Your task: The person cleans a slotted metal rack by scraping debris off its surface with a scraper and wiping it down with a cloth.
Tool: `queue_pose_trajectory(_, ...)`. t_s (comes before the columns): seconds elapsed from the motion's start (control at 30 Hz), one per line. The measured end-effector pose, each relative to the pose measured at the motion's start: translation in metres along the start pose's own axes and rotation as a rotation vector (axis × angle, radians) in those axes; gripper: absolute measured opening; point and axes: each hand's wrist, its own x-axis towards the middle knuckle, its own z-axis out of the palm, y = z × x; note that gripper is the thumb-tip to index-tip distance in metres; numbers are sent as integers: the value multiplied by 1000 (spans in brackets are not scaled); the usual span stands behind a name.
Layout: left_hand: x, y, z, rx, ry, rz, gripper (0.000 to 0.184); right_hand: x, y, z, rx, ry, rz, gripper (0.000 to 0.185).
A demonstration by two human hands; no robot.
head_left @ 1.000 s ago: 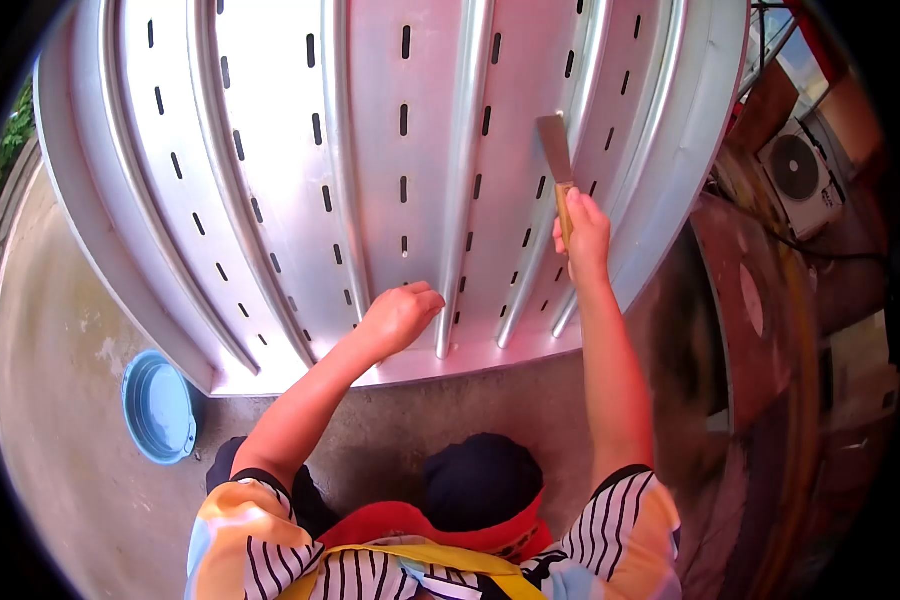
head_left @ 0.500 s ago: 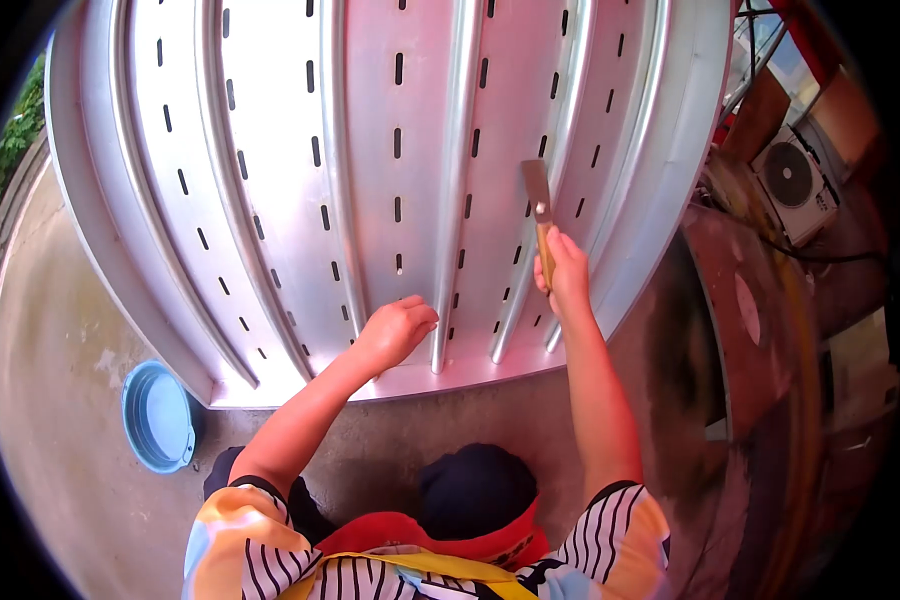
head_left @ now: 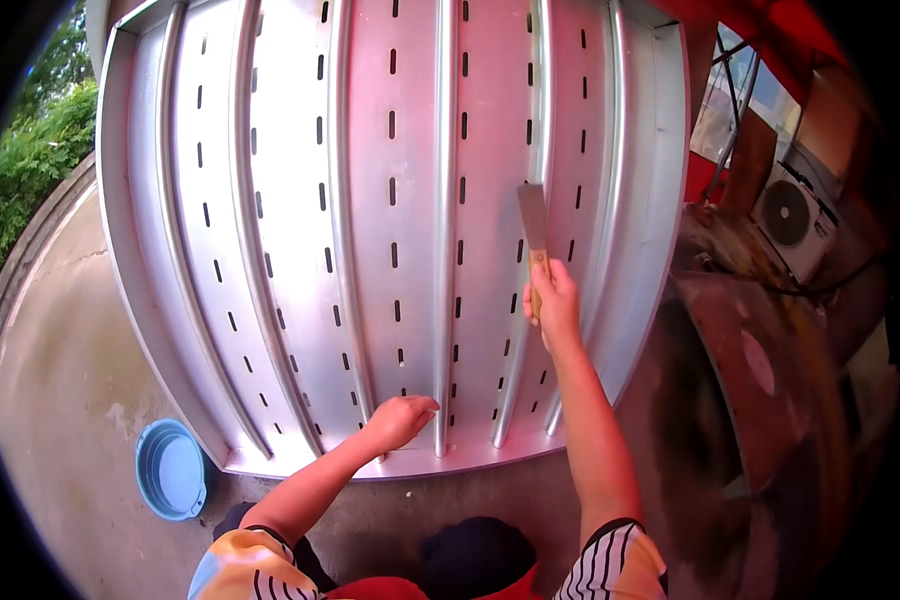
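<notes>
A large silvery metal panel (head_left: pixel 360 190) with raised round ribs and rows of slots lies before me. My right hand (head_left: pixel 556 300) grips the wooden handle of a scraper (head_left: pixel 533 215). The scraper's flat metal blade points away from me, over the panel between two ribs on the right. My left hand (head_left: pixel 402 422) is at the near part of the panel, left of the middle rib. Its fingers are curled and pressed together, and whatever may be in them is hidden. A tiny pale bit (head_left: pixel 401 362) shows at a slot just beyond that hand.
A blue basin (head_left: pixel 173 470) stands on the concrete floor (head_left: pixel 65 380) by the panel's near left corner. Green shrubs (head_left: pixel 45 145) grow behind a kerb at the far left. An air-conditioner unit (head_left: pixel 792 212) and a dark cable are on the right.
The view has tipped upward, so the panel and basin sit lower in the picture. My right hand with the scraper has moved farther up the panel. My left hand stays near the same spot.
</notes>
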Motion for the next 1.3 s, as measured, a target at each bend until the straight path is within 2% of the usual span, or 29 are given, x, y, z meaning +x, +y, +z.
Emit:
queue_pose_trajectory(0.1, -5, -5, 1, 37, 4, 14, 11, 1, -5, -3, -164, -119, 251, 24)
queue_pose_trajectory(0.13, -5, -8, -1, 48, 21, 23, 10, -1, 8, -12, -251, -145, 127, 26)
queue_pose_trajectory(0.17, -3, -9, 0, 56, 42, 30, 8, -10, 15, -22, -155, -75, 121, 26)
queue_pose_trajectory(0.2, -2, 5, -10, -39, -33, -138, 6, -23, 22, -32, -59, -8, 117, 27)
queue_pose_trajectory(0.27, -3, 1, -8, -31, -30, -111, 6, -46, 49, -61, 65, 115, 132, 30)
queue_pose_trajectory(0.37, -9, -9, -4, 3, -37, -62, 9, -86, 113, -103, 118, 232, 305, 32)
queue_pose_trajectory(0.5, -16, -9, 9, -46, -101, -96, 13, -120, 177, -136, 77, 200, 356, 33)
queue_pose_trajectory(0.57, -14, -5, 13, -88, -154, -154, 12, -90, 163, -138, 63, 194, 332, 34)
queue_pose_trajectory(0.67, -11, 5, 21, -108, -182, -189, 9, -27, 93, -123, -31, 144, 178, 36)
queue_pose_trajectory(0.77, -10, 7, 29, -91, -227, -213, 8, -12, 77, -122, -28, 100, 215, 38)
queue_pose_trajectory(0.83, -11, 9, 36, -104, -224, -230, 8, -30, 101, -128, -37, 97, 268, 38)
queue_pose_trajectory(0.9, -8, 7, 42, -104, -220, -208, 8, -78, 168, -145, -4, 91, 332, 37)
queue_pose_trajectory(0.97, -6, 9, 47, -105, -239, -207, 8, -145, 215, -144, 64, 266, 471, 34)
queue_pose_trajectory(1.0, -6, 8, 51, -110, -252, -207, 8, -174, 228, -150, -9, 243, 590, 34)
queue_pose_trajectory(1.1, -4, 4, 63, -87, -286, -165, 8, -199, 244, -154, 1, 258, 503, 35)
queue_pose_trajectory(1.3, 4, 15, 67, -33, -323, -94, 9, -135, 189, -147, -131, 389, 312, 34)
